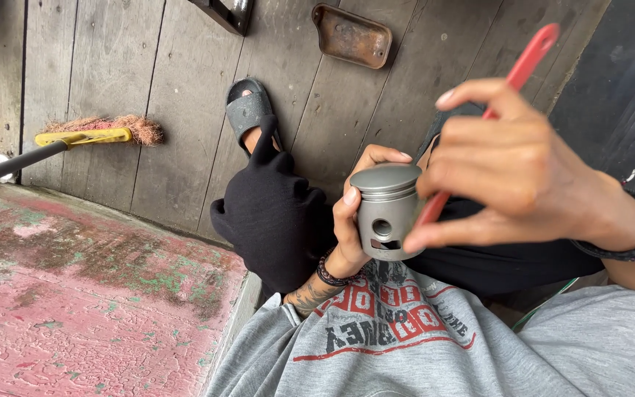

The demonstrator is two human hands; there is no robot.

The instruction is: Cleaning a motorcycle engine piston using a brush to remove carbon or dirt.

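A: While I watch from the head view, where does the grey metal piston (386, 209) sit?

B: I see it upright above the lap, left hand (352, 220) curled closed around it.

A: And the right hand (512, 176)?

B: Fingers pinched closed on a red-handled brush (521, 70), touching the piston.

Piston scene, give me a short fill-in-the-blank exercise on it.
1. The left hand holds a grey metal ____.
2. The right hand holds a tool with a ____ handle.
3. The broom on the plank floor has a ____ head.

Missing words: piston; red; yellow
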